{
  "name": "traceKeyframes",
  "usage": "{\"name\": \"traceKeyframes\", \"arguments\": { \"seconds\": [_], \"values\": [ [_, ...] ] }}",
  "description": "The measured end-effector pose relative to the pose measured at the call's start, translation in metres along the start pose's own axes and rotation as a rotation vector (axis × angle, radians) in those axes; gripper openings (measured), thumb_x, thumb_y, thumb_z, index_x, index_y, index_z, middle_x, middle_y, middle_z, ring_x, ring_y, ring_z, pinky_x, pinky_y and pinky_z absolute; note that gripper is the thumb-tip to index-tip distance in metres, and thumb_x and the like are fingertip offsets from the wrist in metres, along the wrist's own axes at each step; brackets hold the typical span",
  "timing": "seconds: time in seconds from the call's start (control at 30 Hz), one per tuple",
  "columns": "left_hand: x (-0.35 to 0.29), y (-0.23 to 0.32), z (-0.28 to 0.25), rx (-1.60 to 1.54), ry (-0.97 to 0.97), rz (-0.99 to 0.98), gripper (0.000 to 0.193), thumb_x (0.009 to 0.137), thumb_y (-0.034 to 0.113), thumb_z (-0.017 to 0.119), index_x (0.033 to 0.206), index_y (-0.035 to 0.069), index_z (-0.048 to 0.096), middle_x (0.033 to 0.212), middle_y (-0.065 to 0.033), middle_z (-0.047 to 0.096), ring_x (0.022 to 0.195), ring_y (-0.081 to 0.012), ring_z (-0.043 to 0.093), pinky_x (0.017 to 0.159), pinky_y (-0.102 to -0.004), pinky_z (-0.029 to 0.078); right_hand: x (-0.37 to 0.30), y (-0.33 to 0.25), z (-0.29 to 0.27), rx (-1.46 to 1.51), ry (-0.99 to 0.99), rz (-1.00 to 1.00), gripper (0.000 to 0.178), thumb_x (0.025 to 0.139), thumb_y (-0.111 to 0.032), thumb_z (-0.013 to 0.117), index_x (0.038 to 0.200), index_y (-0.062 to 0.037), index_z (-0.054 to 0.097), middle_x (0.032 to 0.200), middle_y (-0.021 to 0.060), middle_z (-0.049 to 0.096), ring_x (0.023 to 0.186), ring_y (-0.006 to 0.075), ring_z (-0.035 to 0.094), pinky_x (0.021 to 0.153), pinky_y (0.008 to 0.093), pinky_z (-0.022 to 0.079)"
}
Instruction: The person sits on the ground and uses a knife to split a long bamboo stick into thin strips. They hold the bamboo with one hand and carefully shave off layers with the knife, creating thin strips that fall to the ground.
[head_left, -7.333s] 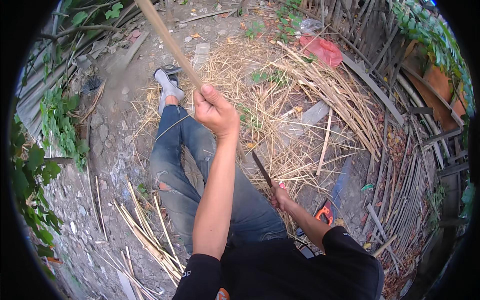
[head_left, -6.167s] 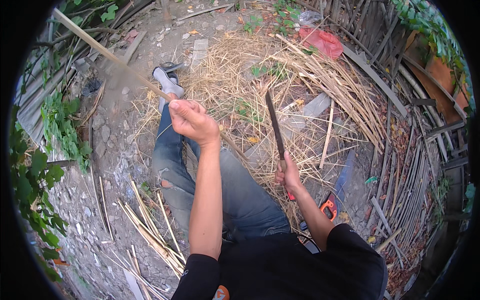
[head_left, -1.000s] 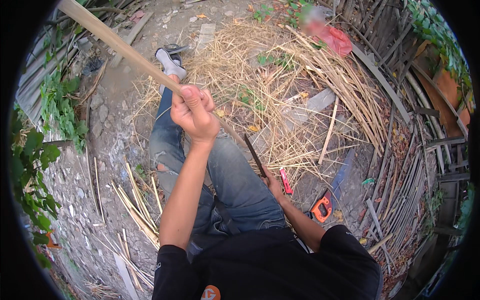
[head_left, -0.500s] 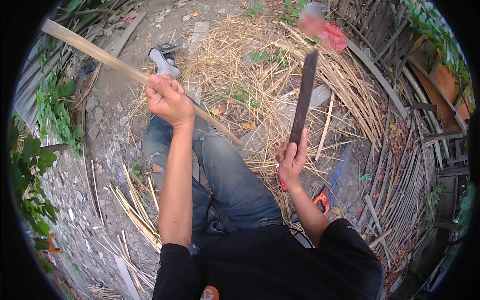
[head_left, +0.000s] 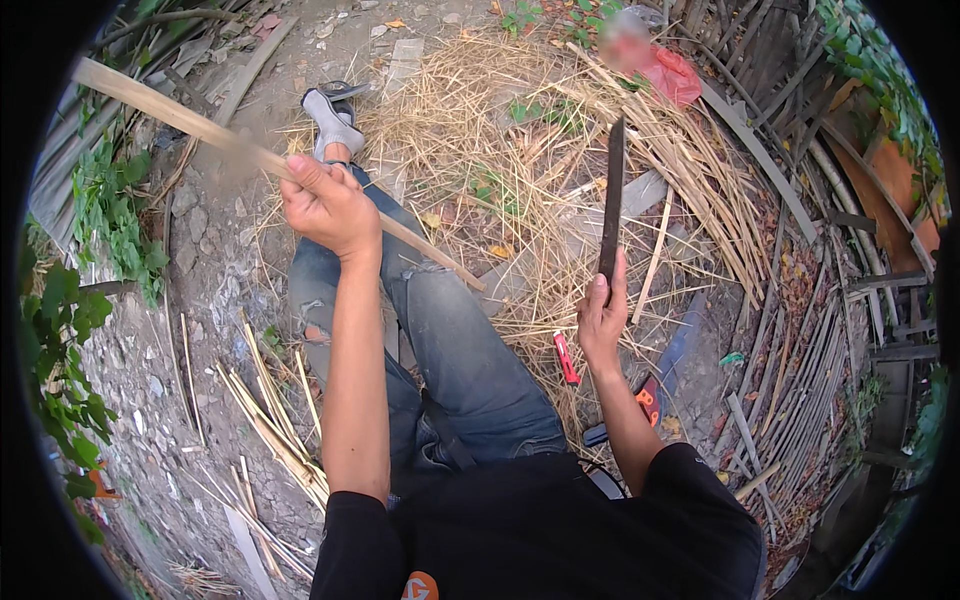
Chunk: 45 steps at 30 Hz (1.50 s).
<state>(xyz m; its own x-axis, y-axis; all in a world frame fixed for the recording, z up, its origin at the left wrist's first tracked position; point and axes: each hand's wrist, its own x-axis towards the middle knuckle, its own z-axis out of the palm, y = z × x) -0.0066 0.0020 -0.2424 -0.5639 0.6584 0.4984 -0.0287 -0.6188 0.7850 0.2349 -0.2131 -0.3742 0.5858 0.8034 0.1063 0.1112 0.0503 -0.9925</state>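
Note:
My left hand [head_left: 333,212] is closed around a pale bamboo strip [head_left: 165,107]. From the fist, the strip's long end reaches up and left, and its other end slants down over my knee. Closed on the lower end of a long dark machete [head_left: 613,195], my right hand [head_left: 603,325] keeps the blade nearly upright, thinner edge partly toward me. The machete's grip is hidden in my palm. Blade and strip are well apart. A red box cutter [head_left: 566,357] lies on the straw beside my right wrist.
A handsaw [head_left: 682,342] with an orange handle lies right of my forearm. Straw and shavings [head_left: 470,130] cover the ground ahead. Split strips [head_left: 265,420] are piled at left, long poles [head_left: 790,370] at right. A red plastic bag [head_left: 672,78] sits at the far right.
My right hand has shifted slightly right and down with the machete, whose blade has turned more edge-on. The box cutter shows more fully. The left hand has moved slightly left with the strip.

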Motion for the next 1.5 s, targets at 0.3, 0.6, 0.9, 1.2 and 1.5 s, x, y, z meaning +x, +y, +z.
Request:
{"name": "traceKeyframes", "arguments": {
  "seconds": [0.3,0.6,0.9,1.2,1.5],
  "values": [
    [-0.003,0.004,0.015,-0.053,-0.043,0.02,0.045,0.111,0.039,0.048,0.081,0.006,0.043,0.06,0.0012,0.041,0.047,-0.0063,0.04,0.041,-0.0244,0.031,-0.068,0.119,-0.003,-0.32,-0.396,0.154,0.048,0.107,-0.018,0.053,0.155,-0.0126,0.046,0.146,0.0218,0.058,0.127,0.0249,0.062,0.106,0.0345,0.047],
    [-0.007,0.017,0.014,-0.048,0.002,-0.04,0.045,0.111,0.038,0.049,0.08,0.007,0.042,0.06,0.0019,0.041,0.047,-0.0045,0.037,0.041,-0.0232,0.029,-0.046,0.063,-0.004,0.097,-0.006,-0.105,0.059,0.111,-0.016,0.045,0.165,-0.0125,0.02,0.079,0.001,0.051,0.062,0.0069,0.047,0.056,0.023,0.042],
    [-0.014,0.032,0.004,-0.282,-0.154,-0.104,0.044,0.113,0.036,0.044,0.08,0.008,0.04,0.06,0.0026,0.031,0.047,-0.0055,0.029,0.04,-0.0249,0.02,-0.076,0.105,-0.007,-0.386,-0.366,0.327,0.047,0.107,-0.02,0.054,0.152,-0.0093,0.05,0.121,0.0218,0.071,0.102,0.0245,0.07,0.09,0.0349,0.052],
    [-0.028,0.034,0.009,-0.471,-0.524,-0.162,0.05,0.113,0.045,0.034,0.079,0.009,0.037,0.059,0.0019,0.028,0.048,-0.0073,0.023,0.042,-0.0251,0.022,-0.035,0.074,-0.001,-0.366,-0.302,0.072,0.048,0.108,-0.019,0.053,0.153,-0.0036,0.046,0.149,0.022,0.055,0.137,0.0263,0.054,0.11,0.0338,0.043],
    [-0.036,0.041,0.006,-0.473,-0.522,-0.255,0.06,0.109,0.059,0.034,0.072,0.012,0.033,0.057,0.0041,0.024,0.047,-0.0079,0.018,0.043,-0.0266,0.017,-0.038,0.014,0.024,-0.073,-0.131,0.065,0.051,0.109,-0.013,0.049,0.158,-0.0008,0.038,0.089,0.0063,0.066,0.072,0.0087,0.054,0.065,0.0267,0.047]
  ]
}}
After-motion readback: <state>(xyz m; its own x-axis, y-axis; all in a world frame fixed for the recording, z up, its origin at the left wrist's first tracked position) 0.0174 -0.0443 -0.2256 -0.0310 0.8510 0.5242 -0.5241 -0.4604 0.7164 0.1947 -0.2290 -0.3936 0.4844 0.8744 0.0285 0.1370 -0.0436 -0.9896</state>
